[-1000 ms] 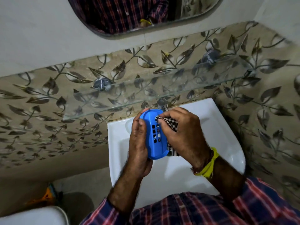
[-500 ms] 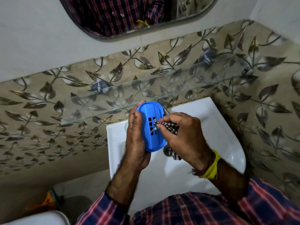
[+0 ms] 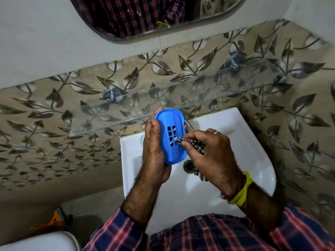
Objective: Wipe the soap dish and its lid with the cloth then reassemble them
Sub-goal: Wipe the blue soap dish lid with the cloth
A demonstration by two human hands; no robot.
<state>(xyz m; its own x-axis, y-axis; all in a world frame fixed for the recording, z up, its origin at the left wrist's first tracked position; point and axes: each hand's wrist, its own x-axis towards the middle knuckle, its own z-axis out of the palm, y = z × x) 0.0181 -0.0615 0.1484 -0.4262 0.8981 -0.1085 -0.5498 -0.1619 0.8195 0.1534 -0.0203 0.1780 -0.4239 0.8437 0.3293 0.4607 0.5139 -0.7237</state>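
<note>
Head view, wiping stage. The left hand holds the blue slotted soap dish part on edge above the white basin, its grip wrapped along the part's 9 o'clock rim, with fingertips showing at the top edge. The right hand pinches a bunched corner of the checked cloth; its grip is narrow, closed on the fabric, and the cloth tip meets the part's face at about 4 o'clock of the drain-slot cluster.

Change over the last second: the cloth contact has moved from the middle of the slotted face, where the right fingers covered much of it, down and outward toward the 3 to 4 o'clock side, leaving the slots fully exposed. The part has also turned to face the camera more squarely.

Reading: the wipe appears to be working across the slots toward the rim, so this piece is probably near done. The mating piece is not visible; wiping it and reassembly seem to remain. A loose cloth tail hangs at 6 o'clock beside the drain.
</note>
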